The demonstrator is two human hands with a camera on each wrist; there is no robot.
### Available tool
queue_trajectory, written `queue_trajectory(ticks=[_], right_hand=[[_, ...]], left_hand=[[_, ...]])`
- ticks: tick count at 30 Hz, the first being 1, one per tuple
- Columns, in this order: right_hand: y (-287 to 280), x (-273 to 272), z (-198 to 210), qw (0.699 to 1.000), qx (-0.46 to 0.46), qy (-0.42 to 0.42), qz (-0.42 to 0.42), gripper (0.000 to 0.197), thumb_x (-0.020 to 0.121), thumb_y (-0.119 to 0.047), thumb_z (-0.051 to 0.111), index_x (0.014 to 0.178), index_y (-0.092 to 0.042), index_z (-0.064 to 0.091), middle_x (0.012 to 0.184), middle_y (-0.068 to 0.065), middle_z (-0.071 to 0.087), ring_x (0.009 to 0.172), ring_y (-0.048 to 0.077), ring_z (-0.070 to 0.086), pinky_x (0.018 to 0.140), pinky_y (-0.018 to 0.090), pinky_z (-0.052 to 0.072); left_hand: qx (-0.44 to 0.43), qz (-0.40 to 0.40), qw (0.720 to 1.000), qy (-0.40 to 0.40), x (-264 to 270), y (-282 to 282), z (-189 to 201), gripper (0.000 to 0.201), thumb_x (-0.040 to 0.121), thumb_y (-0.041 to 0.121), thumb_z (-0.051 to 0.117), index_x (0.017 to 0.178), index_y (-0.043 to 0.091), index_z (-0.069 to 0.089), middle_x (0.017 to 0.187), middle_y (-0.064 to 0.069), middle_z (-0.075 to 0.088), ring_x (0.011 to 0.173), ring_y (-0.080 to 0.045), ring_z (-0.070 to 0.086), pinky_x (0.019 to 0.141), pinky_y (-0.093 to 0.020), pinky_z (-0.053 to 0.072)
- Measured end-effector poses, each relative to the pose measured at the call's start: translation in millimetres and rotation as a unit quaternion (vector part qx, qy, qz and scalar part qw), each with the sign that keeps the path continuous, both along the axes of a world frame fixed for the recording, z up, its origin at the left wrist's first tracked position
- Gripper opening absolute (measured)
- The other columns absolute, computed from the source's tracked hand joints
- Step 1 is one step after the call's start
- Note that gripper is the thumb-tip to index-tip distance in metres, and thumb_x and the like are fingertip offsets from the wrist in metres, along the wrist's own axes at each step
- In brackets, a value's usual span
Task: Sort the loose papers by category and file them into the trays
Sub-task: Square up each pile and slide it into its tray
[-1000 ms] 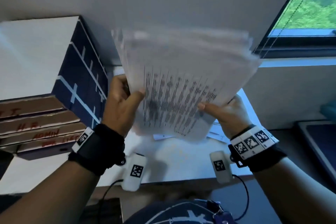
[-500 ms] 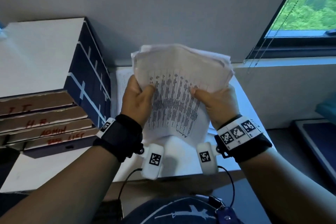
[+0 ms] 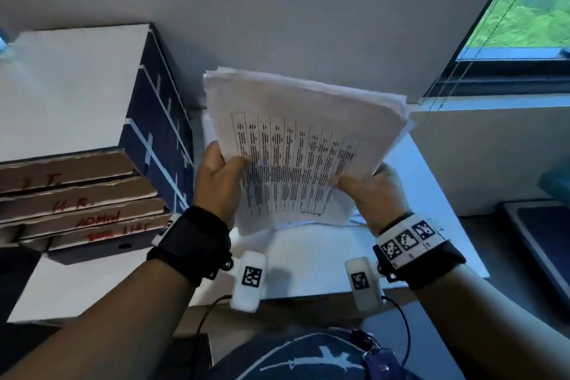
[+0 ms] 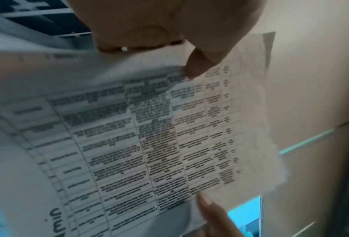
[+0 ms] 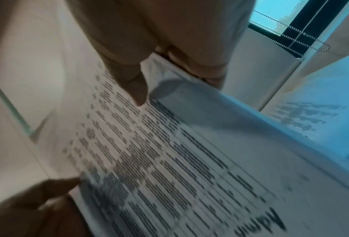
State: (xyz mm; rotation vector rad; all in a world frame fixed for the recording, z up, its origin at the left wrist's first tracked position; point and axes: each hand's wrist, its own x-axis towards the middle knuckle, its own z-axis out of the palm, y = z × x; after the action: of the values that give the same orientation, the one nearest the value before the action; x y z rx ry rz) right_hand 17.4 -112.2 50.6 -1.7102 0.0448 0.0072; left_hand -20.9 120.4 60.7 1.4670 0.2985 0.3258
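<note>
Since a half-second ago we've spread the paper stack (image 3: 303, 145) wider; left hand (image 3: 216, 182) and right hand (image 3: 374, 191) pinch its lower edges, maybe loosely.

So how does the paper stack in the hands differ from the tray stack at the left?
The paper stack is white, thin, bent and held up by the left hand and right hand. The tray stack is brown cardboard, flat, resting on the desk, with red handwritten labels. Both are layered.
</note>
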Motion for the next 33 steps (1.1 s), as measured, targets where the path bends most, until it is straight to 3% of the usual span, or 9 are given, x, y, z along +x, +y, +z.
queue_trajectory(ticks=[4,9,12,15,20,25,27,29,33], right_hand=[[-7,6,12,0.998,0.043,-0.021,0.031,0.038,0.069,-0.007,0.081,0.104,-0.014,0.068,0.103,0.005,0.075,0.094,0.024,0.073,0.08,0.046,0.06],[8,1,11,0.999,0.034,-0.022,0.006,0.03,0.072,-0.004,0.083,0.097,-0.012,0.068,0.091,0.007,0.075,0.082,0.026,0.074,0.075,0.047,0.061],[-2,3,9,0.997,0.078,-0.013,0.012,0.036,0.063,-0.011,0.083,0.096,-0.009,0.07,0.092,0.012,0.076,0.086,0.033,0.073,0.079,0.053,0.059],[-1,2,7,0.995,0.095,-0.01,0.008,0.033,0.063,-0.012,0.081,0.094,-0.009,0.074,0.094,0.014,0.076,0.088,0.036,0.073,0.083,0.059,0.056],[0,0,30,0.99,0.107,-0.086,0.022,0.027,0.071,-0.007,0.08,0.097,-0.012,0.074,0.096,0.01,0.076,0.09,0.032,0.073,0.081,0.051,0.059],[-24,-5,11,0.991,0.105,-0.014,0.075,0.039,0.062,-0.005,0.082,0.1,-0.005,0.069,0.099,0.016,0.075,0.094,0.034,0.071,0.087,0.055,0.056],[-22,-9,3,0.996,0.061,0.005,0.064,0.029,0.066,0.0,0.083,0.093,-0.004,0.072,0.093,0.013,0.076,0.089,0.033,0.073,0.085,0.059,0.056],[-13,-10,6,0.998,0.047,-0.005,0.047,0.027,0.065,-0.009,0.087,0.087,-0.003,0.073,0.088,0.017,0.076,0.084,0.041,0.072,0.078,0.061,0.057],[-15,-1,24,0.993,0.097,-0.038,0.057,0.022,0.073,0.001,0.081,0.089,-0.014,0.075,0.092,0.011,0.077,0.087,0.033,0.073,0.08,0.048,0.059]], left_hand=[[-0.003,-0.015,1.0,0.007,-2,7,-2,0.031,0.076,0.007,0.054,0.107,0.012,0.057,0.104,0.0,0.07,0.103,-0.02,0.066,0.088,-0.039,0.054],[0.01,-0.043,0.999,-0.008,-5,-8,-11,0.042,0.076,0.009,0.055,0.119,0.01,0.056,0.114,-0.014,0.067,0.108,-0.029,0.065,0.086,-0.044,0.057],[-0.012,-0.032,0.999,-0.022,-1,-3,-6,0.046,0.075,0.005,0.055,0.12,-0.002,0.053,0.106,-0.011,0.069,0.103,-0.024,0.066,0.08,-0.029,0.055],[0.01,-0.033,0.999,-0.001,1,-11,-2,0.042,0.075,0.006,0.053,0.116,0.006,0.059,0.107,-0.007,0.071,0.104,-0.022,0.067,0.08,-0.028,0.056],[-0.014,0.02,0.998,-0.054,-3,-11,19,0.025,0.085,-0.007,0.045,0.1,0.011,0.056,0.086,0.011,0.068,0.079,0.001,0.064,0.068,-0.022,0.053],[0.011,-0.035,0.999,-0.021,-16,6,-5,0.038,0.071,0.013,0.059,0.103,-0.005,0.051,0.098,-0.011,0.062,0.093,-0.023,0.06,0.084,-0.061,0.049],[0.031,-0.061,0.998,-0.008,-18,-2,-13,0.017,0.081,0.0,0.057,0.097,-0.002,0.058,0.088,0.006,0.072,0.088,-0.01,0.067,0.075,-0.036,0.054],[0.045,-0.058,0.997,-0.016,-16,-11,-6,0.023,0.089,-0.012,0.048,0.091,0.009,0.058,0.078,0.016,0.071,0.078,0.003,0.065,0.071,-0.014,0.051],[0.039,-0.036,0.998,-0.042,-11,-2,9,0.03,0.083,0.002,0.048,0.109,0.011,0.06,0.103,0.002,0.069,0.098,-0.01,0.065,0.08,-0.024,0.055]])
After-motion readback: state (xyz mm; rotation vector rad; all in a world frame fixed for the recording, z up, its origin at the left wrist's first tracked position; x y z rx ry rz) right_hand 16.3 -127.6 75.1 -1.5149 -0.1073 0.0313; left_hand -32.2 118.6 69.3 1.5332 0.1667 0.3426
